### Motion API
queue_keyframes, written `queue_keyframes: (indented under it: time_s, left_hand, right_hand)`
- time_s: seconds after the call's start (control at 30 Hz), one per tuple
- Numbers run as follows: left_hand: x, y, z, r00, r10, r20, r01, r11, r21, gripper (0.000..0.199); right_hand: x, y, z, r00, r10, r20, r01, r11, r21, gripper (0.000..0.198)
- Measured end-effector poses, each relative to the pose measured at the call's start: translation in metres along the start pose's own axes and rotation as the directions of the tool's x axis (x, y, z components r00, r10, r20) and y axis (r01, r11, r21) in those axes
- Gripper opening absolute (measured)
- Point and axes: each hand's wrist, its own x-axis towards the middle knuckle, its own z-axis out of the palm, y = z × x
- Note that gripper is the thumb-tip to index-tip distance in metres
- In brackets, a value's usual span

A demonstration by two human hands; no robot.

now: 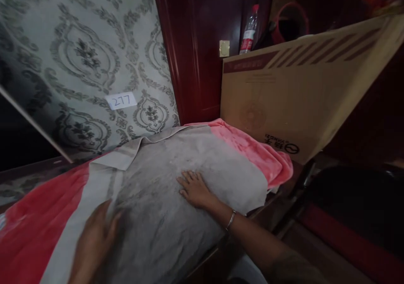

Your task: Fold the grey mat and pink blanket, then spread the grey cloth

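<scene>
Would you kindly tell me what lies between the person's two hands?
In the head view, a wrinkled stretch of the gray cloth lies between the left hand and the right hand.

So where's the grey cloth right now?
In the head view, the grey cloth spreads across the middle, with red cloth on its left, pink cloth at its upper right, and the right hand flat on it.

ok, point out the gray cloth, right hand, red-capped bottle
Gray cloth (154, 204), head view: surface between the hands.
Right hand (195, 190), head view: back of the hand.
Red-capped bottle (248, 34), head view: its label.
</scene>
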Motion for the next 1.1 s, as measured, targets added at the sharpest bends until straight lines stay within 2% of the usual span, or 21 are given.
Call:
queue_keyframes:
  time_s: [0.07,0.13,0.23,0.3,0.37,0.43,0.5,0.63,0.7,0.8,0.87,0.97,1.0,1.03,1.1]
  left_hand:
    - [0.040,0.054,0.009,0.988,0.115,0.099,-0.112,0.993,-0.036,0.070]
    - [0.070,0.093,0.021,0.964,0.167,0.206,-0.163,0.986,-0.036,0.070]
    - [0.089,0.118,0.042,0.930,0.101,0.354,-0.137,0.987,0.079,0.065]
    - [0.090,0.119,0.054,0.926,0.056,0.373,-0.121,0.981,0.151,0.062]
    - [0.088,0.113,0.063,0.936,0.062,0.347,-0.124,0.979,0.160,0.061]
    - [0.087,0.106,0.069,0.946,0.085,0.313,-0.132,0.982,0.132,0.059]
    - [0.087,0.101,0.074,0.953,0.105,0.286,-0.140,0.985,0.106,0.058]
    - [0.090,0.097,0.078,0.956,0.109,0.272,-0.141,0.985,0.103,0.060]
    - [0.091,0.097,0.078,0.958,0.091,0.272,-0.123,0.987,0.103,0.061]
    - [0.091,0.096,0.078,0.958,0.089,0.273,-0.117,0.990,0.084,0.062]
    - [0.091,0.095,0.078,0.961,0.101,0.258,-0.123,0.990,0.072,0.061]
    - [0.091,0.094,0.079,0.968,0.102,0.229,-0.117,0.992,0.053,0.060]
    - [0.091,0.093,0.079,0.969,0.099,0.224,-0.112,0.993,0.046,0.060]
    - [0.091,0.093,0.079,0.970,0.096,0.222,-0.108,0.993,0.040,0.060]
    - [0.092,0.093,0.079,0.970,0.093,0.224,-0.103,0.994,0.034,0.061]
  right_hand:
    - [-0.003,0.008,-0.005,1.000,-0.022,0.010,0.022,1.000,-0.006,0.059]
    - [-0.009,0.025,-0.013,1.000,-0.018,0.017,0.019,1.000,-0.025,0.059]
    - [-0.029,0.066,-0.031,0.997,0.082,-0.005,-0.083,0.994,-0.078,0.058]
    - [-0.048,0.101,-0.045,0.977,0.206,-0.057,-0.212,0.970,-0.122,0.056]
    - [-0.070,0.137,-0.060,0.914,0.370,-0.164,-0.395,0.905,-0.160,0.053]
    - [-0.093,0.170,-0.077,0.804,0.523,-0.283,-0.576,0.803,-0.151,0.049]
    - [-0.114,0.199,-0.094,0.688,0.621,-0.377,-0.700,0.705,-0.116,0.049]
    - [-0.146,0.244,-0.126,0.449,0.740,-0.501,-0.858,0.514,-0.009,0.052]
    - [-0.154,0.262,-0.134,0.376,0.781,-0.498,-0.890,0.454,0.040,0.050]
    - [-0.153,0.280,-0.137,0.334,0.830,-0.446,-0.907,0.412,0.088,0.049]
    - [-0.147,0.287,-0.137,0.338,0.848,-0.408,-0.905,0.412,0.106,0.048]
    - [-0.141,0.288,-0.142,0.367,0.847,-0.385,-0.890,0.440,0.120,0.036]
    - [-0.142,0.288,-0.145,0.358,0.845,-0.396,-0.891,0.436,0.127,0.034]
    - [-0.144,0.287,-0.149,0.332,0.845,-0.419,-0.897,0.420,0.136,0.036]
    - [-0.153,0.286,-0.156,0.248,0.844,-0.476,-0.918,0.362,0.163,0.043]
